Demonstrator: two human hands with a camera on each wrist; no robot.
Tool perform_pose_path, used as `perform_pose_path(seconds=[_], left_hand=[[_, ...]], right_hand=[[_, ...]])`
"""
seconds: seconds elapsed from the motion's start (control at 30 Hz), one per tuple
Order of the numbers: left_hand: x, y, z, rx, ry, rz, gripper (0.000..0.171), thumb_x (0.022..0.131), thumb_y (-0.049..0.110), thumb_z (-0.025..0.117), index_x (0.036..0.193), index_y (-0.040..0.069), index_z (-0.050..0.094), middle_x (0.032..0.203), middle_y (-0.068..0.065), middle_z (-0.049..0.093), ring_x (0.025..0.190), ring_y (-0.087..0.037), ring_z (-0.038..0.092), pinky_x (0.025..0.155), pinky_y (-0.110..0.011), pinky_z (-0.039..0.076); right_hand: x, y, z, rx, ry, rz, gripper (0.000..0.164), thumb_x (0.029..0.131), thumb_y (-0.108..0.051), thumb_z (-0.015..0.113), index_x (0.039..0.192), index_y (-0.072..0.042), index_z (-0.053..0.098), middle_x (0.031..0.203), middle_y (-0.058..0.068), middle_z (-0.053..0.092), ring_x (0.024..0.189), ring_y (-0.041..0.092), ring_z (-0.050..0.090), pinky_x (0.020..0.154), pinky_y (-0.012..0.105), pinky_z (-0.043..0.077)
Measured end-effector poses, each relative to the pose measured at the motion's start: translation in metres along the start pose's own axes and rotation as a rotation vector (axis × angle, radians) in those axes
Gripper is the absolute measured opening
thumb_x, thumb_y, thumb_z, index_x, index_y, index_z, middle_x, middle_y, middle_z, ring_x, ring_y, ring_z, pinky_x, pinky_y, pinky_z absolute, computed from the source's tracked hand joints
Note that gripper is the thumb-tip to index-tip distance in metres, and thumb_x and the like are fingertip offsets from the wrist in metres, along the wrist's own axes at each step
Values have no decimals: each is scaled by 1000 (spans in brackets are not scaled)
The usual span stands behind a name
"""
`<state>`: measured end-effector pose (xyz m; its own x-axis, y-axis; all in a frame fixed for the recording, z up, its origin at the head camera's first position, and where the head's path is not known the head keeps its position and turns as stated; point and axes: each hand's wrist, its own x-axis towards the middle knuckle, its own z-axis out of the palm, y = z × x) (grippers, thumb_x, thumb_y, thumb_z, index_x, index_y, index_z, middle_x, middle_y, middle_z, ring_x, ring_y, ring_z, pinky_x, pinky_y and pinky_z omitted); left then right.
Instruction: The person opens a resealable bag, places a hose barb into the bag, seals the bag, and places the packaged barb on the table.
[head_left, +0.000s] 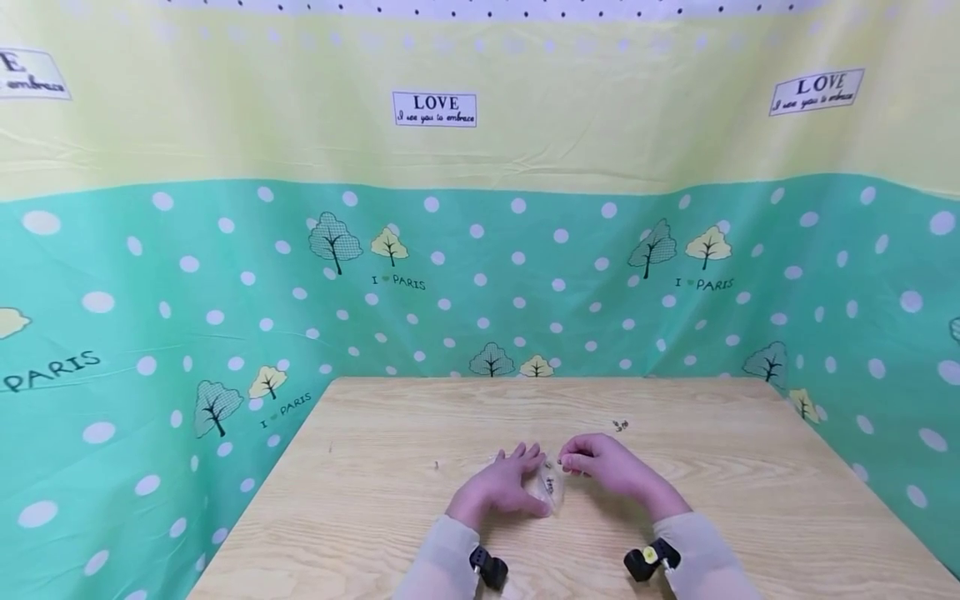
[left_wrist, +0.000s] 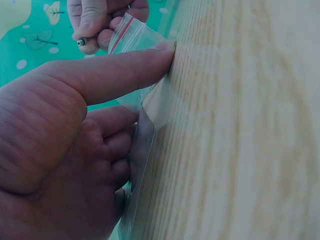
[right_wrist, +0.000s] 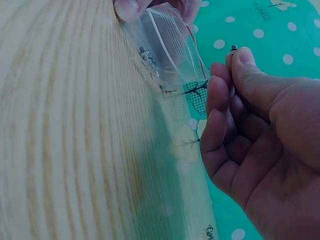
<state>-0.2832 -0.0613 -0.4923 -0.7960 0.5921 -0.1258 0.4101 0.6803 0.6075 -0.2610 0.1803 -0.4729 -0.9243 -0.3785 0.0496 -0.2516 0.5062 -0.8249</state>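
My left hand [head_left: 504,485] lies over a clear zip-lock bag [head_left: 552,483] on the table, its thumb and fingers extended along the bag's edges. The bag's red-striped mouth [left_wrist: 121,34] stands a little raised, facing my right hand. Several small metal screws [right_wrist: 148,59] show through the plastic. Just beside that mouth, my right hand [head_left: 609,465] pinches one small screw [right_wrist: 234,49] between thumb and index finger. Its other fingers are curled in.
A small group of screws [head_left: 620,426] lies on the wooden table [head_left: 360,517] beyond my right hand. One tiny piece [head_left: 437,465] sits left of my left hand. A printed green and yellow curtain [head_left: 450,283] surrounds the table's far and side edges.
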Motion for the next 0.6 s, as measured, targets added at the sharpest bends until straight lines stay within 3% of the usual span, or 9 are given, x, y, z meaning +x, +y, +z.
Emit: perform_pose_path(seconds=[0.23,0.6], left_hand=[[0,0,1,-1,3,2,91,84,37,90,161,13,50,174,-3,33,162,-37,20,130,-60,19],[1,-2,2,-18,3,-2,90,84,36,90,161,14,50,174,-2,33,163,-34,19,131,-58,17]], right_hand=[[-2,-2,-3,-25,0,5,22,110,-20,62,103,-3,73,93,3,69,88,20,63,78,34,55],[0,2,0,-28,-22,11,16,106,-20,67,103,-6,74,90,3,68,84,22,62,71,28,52]])
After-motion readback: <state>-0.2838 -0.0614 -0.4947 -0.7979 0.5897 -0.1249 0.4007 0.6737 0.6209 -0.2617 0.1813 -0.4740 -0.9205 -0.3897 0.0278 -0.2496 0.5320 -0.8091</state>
